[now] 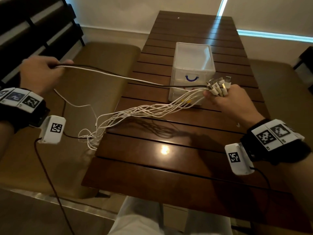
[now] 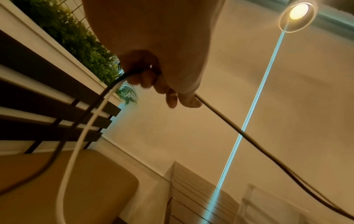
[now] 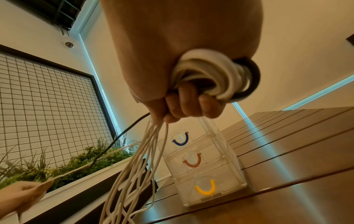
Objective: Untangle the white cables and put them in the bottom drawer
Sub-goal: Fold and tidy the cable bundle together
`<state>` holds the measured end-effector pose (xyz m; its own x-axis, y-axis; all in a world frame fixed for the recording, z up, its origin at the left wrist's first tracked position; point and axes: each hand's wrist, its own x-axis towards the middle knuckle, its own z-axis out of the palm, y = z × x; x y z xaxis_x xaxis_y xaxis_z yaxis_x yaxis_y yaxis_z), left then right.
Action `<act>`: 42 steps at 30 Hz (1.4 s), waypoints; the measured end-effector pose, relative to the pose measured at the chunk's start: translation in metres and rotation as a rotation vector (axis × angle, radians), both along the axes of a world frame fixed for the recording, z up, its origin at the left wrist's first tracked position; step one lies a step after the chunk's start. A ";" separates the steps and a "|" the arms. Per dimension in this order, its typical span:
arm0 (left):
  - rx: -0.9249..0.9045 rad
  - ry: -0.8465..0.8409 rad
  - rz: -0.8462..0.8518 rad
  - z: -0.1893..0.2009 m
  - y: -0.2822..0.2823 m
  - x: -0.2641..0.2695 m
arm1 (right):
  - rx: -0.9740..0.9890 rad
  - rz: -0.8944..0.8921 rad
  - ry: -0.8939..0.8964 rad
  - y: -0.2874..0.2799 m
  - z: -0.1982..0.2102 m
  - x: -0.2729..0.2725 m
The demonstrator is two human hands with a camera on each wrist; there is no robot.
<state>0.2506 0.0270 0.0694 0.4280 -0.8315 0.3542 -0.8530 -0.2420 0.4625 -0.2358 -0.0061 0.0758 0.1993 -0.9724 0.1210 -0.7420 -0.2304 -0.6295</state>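
Observation:
My right hand [image 1: 227, 97] grips a bundle of white cables [image 1: 152, 109] just below their plug ends [image 1: 218, 87], in front of the clear three-drawer box [image 1: 193, 65]. The strands sag over the table's left edge in a loose tangle [image 1: 91, 138]. My left hand [image 1: 42, 70] is far out to the left and grips one white cable [image 1: 105, 73] and one black cable [image 1: 118, 76], both stretched taut back to the bundle. In the right wrist view the hand [image 3: 184, 106] is closed round the cables [image 3: 138, 166]; all drawers are closed, the bottom drawer with a yellow handle [image 3: 205, 189].
The dark slatted wooden table [image 1: 186, 150] has cushioned benches on the left [image 1: 94, 72] and right [image 1: 279, 82]. A dark slatted backrest [image 1: 33, 28] stands at the far left. Black wrist-camera leads [image 1: 47, 175] hang below my arms.

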 end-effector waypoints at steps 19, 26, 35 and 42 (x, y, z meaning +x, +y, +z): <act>0.545 -0.220 -0.720 -0.005 -0.012 -0.156 | 0.048 0.048 -0.046 0.014 -0.018 0.032; 0.181 0.271 -0.961 -0.016 -0.001 -0.269 | 0.072 0.188 -0.203 0.030 -0.004 0.047; 0.207 0.443 -0.856 -0.026 0.018 -0.237 | 0.319 0.148 -0.685 0.039 -0.007 0.052; 0.093 0.434 -0.753 -0.031 0.038 -0.255 | 0.354 0.088 -0.860 0.044 -0.013 0.080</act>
<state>-0.0048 0.0651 0.0387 -0.1655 -0.9649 0.2038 -0.5548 0.2620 0.7897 -0.1562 0.0382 0.0626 0.2534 -0.9666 -0.0393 0.0226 0.0465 -0.9987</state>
